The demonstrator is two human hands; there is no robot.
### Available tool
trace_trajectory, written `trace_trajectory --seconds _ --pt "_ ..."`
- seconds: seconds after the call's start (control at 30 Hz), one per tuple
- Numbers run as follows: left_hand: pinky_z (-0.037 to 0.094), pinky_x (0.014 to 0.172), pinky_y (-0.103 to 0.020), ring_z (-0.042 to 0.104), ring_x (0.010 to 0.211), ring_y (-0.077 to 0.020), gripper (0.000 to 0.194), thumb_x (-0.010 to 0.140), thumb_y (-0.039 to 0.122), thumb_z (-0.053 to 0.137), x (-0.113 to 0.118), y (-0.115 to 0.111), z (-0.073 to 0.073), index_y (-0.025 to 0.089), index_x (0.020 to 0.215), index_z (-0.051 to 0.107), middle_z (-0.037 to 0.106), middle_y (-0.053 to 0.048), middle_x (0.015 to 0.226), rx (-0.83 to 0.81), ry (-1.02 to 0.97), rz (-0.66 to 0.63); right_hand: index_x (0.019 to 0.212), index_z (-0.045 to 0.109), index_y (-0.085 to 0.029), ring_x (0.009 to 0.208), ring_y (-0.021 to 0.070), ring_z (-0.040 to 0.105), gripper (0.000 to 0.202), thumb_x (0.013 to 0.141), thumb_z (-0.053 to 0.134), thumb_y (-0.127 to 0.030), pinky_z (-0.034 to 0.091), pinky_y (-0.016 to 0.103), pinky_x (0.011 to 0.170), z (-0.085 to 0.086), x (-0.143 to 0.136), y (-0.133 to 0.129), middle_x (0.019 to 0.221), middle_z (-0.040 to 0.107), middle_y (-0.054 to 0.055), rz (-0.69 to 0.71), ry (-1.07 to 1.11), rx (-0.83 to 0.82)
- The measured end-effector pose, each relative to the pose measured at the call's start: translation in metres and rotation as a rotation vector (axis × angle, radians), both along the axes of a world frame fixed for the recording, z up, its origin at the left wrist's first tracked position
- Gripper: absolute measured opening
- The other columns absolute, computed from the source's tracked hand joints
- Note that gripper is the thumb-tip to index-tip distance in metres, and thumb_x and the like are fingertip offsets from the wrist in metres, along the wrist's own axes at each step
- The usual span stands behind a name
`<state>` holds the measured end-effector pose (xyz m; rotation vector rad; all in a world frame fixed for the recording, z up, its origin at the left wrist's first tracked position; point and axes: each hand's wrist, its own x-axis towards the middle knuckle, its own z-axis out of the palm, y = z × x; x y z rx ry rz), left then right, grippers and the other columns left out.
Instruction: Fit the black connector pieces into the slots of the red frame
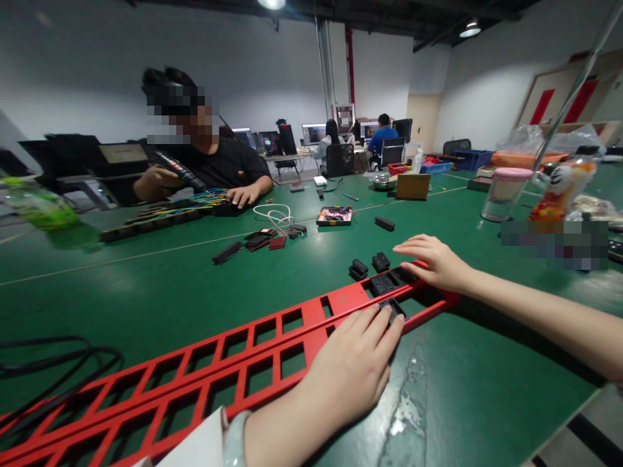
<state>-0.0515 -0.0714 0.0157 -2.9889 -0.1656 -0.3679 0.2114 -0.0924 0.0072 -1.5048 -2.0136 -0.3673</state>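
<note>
Two long red slotted frames (219,353) lie side by side, running from lower left to right. My left hand (348,360) reaches over the nearer frame, its fingers bent round a black plastic module (393,312) at a slot near the right end; the thumb is hidden. My right hand (435,261) rests at the far right end of the frames, with fingers stretched forward and thumb apart. Between the hands, black modules (384,283) sit in the farther frame. Two loose black modules, one on the left (359,268) and one on the right (381,261), lie just beyond it.
Across the green table (160,279), a person (214,162) holds a black power tool (178,170) over a wired black strip (150,224). A small open box (334,216) stands mid-table. A lidded cup (505,194) and drink bottle (559,188) are right; black cables (92,350) lie left.
</note>
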Motion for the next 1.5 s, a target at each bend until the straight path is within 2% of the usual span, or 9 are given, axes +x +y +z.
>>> trace_trajectory --seconds 0.17,0.37,0.53,0.73,0.93,1.07,1.3,1.4,1.5 --pt "0.030 0.100 -0.038 0.040 0.118 -0.0226 0.049 0.081 0.024 0.045 -0.001 -0.001 -0.001 0.015 0.128 0.036 0.042 -0.013 0.130 0.009 -0.002 0.004 0.113 0.057 -0.016 0.100 0.0202 0.057 0.039 0.078 0.055 -0.032 0.045 0.033 0.086 0.016 0.005 0.036 0.108 0.062 0.010 0.107 -0.122 -0.307" --pt "0.029 0.100 -0.039 0.040 0.118 -0.0226 0.050 0.081 0.025 0.045 -0.002 0.000 -0.002 0.014 0.129 0.035 0.042 -0.013 0.130 0.011 0.008 -0.011 0.120 0.052 -0.016 0.103 0.0222 0.056 0.053 0.072 0.060 -0.038 0.045 0.030 0.086 0.022 0.007 0.069 0.117 0.057 0.011 0.089 -0.199 -0.482" --pt "0.030 0.100 -0.040 0.039 0.118 -0.0230 0.049 0.081 0.025 0.044 -0.002 0.001 -0.002 0.014 0.129 0.035 0.041 -0.013 0.130 0.004 0.009 -0.011 0.115 0.056 -0.017 0.098 0.0207 0.058 0.050 0.069 0.063 -0.035 0.046 0.027 0.082 0.022 0.004 0.074 0.112 0.060 0.009 0.129 -0.183 -0.563" --pt "0.029 0.100 -0.039 0.039 0.118 -0.0229 0.050 0.081 0.027 0.044 -0.001 0.001 -0.001 0.014 0.129 0.035 0.041 -0.013 0.131 0.000 0.015 -0.015 0.105 0.062 -0.017 0.088 0.0192 0.061 0.040 0.068 0.063 -0.034 0.048 0.026 0.073 0.022 -0.001 0.070 0.104 0.064 0.008 0.100 -0.154 -0.559" --pt "0.030 0.100 -0.039 0.039 0.118 -0.0228 0.050 0.081 0.025 0.045 -0.001 0.001 -0.001 0.015 0.128 0.035 0.042 -0.013 0.130 0.006 0.013 -0.014 0.104 0.061 -0.018 0.093 0.0193 0.059 0.038 0.069 0.062 -0.034 0.047 0.031 0.081 0.032 0.000 0.059 0.105 0.062 0.007 0.082 0.038 -0.391" --pt "0.031 0.099 -0.039 0.040 0.118 -0.0229 0.048 0.082 0.025 0.044 0.000 0.001 0.000 0.016 0.128 0.036 0.042 -0.012 0.130 -0.004 0.018 -0.005 0.108 0.058 -0.018 0.095 0.0188 0.058 0.039 0.074 0.058 -0.035 0.047 0.033 0.082 0.034 0.000 0.033 0.108 0.060 0.007 0.152 0.175 -0.298" --pt "0.031 0.099 -0.038 0.038 0.119 -0.0231 0.046 0.083 0.027 0.044 0.001 0.002 0.003 0.017 0.127 0.038 0.040 -0.011 0.133 -0.010 0.028 0.008 0.117 0.050 -0.015 0.097 0.0195 0.055 0.049 0.073 0.061 -0.035 0.046 0.033 0.083 0.012 -0.013 -0.026 0.106 0.058 0.012 0.320 0.196 -0.234" --pt "0.031 0.099 -0.039 0.037 0.120 -0.0232 0.048 0.083 0.027 0.044 0.001 0.002 0.004 0.018 0.129 0.035 0.038 -0.010 0.134 -0.002 0.047 0.017 0.123 0.044 -0.015 0.104 0.0212 0.052 0.054 0.075 0.060 -0.034 0.044 0.035 0.087 0.004 -0.014 -0.036 0.112 0.055 0.014 0.344 0.182 -0.214" --pt "0.032 0.099 -0.039 0.037 0.120 -0.0238 0.048 0.084 0.028 0.043 0.001 0.003 0.004 0.018 0.130 0.035 0.037 -0.009 0.135 0.000 0.069 0.019 0.124 0.042 -0.016 0.106 0.0216 0.051 0.054 0.076 0.059 -0.033 0.043 0.036 0.088 -0.001 -0.013 -0.038 0.114 0.054 0.014 0.310 0.200 -0.205"
